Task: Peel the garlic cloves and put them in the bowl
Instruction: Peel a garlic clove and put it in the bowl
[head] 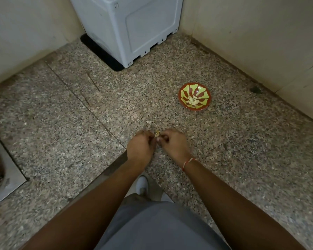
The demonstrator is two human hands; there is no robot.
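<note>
A small garlic clove (157, 134) with pale yellowish skin sits between my two hands at the centre of the head view. My left hand (141, 145) pinches it from the left, and my right hand (172, 142) pinches it from the right with curled fingers. Both hands hover over the speckled granite counter (79, 132). A red bowl (194, 96) with a green leaf pattern stands farther back and to the right, well apart from my hands. Several peeled garlic cloves (193, 101) lie in its middle.
A light grey plastic appliance (130, 27) on a black mat stands at the back of the counter. Cream walls close in the left and right sides. A steel sink edge (5, 170) shows at far left. The counter's front edge runs below my wrists.
</note>
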